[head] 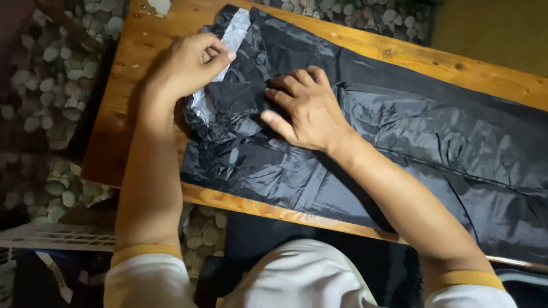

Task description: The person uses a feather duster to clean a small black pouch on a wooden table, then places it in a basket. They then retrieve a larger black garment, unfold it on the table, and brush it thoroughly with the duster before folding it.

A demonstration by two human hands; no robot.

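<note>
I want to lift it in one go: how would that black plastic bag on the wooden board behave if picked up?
The black plastic bag is wrinkled and thin, so probably floppy and light. Its glossy sheen suggests it may slide on the wooden board. The left hand pinches a fold while the right hand presses it flat.

Both my arms reach forward, forearms bare, sleeves at elbows. Left hand (191,63): fingers curled in, thumb against forefinger, pinch grip closed. Right hand (305,108): palm down, fingers bent and spread, pressing flat, wrist angled left.
</note>
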